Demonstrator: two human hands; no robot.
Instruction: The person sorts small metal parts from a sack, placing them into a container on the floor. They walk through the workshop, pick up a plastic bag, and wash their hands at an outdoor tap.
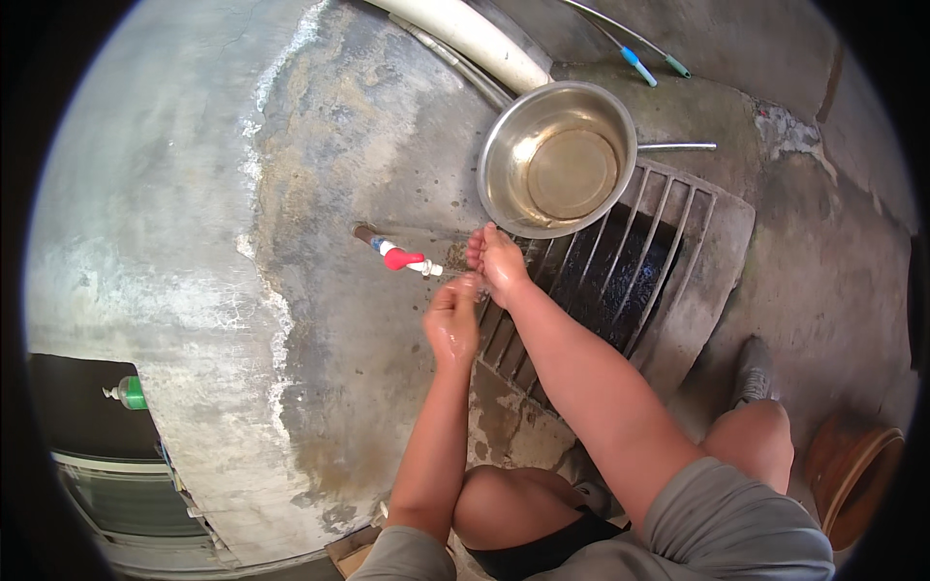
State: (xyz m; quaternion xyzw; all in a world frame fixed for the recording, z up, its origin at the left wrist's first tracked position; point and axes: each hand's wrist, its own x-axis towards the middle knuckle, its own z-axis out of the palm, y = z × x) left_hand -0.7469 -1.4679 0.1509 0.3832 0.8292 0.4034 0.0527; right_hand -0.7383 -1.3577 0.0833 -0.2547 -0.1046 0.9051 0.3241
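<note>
Both of my hands are wet and close together, just right of a white plastic tap (418,263) with a red lever. My left hand (453,318) is bent inward, its fingers smeared by motion beside the heel of my right hand. My right hand (500,263) is held out past the tap's mouth, fingers loosely bent and apart, with nothing visible in it. Beyond my right hand's fingertips sits a round metal basin (605,215), resting over the far end of a barred drain grate (678,232). A stain ring marks the basin's bottom.
Dark water shows beneath the grate bars. A white pipe (475,39) runs down behind the basin, and a metal rod (678,147) sticks out beside it. Two thin rods with blue (637,66) and green ends lie farther back. A brown pot (852,479) stands at lower right.
</note>
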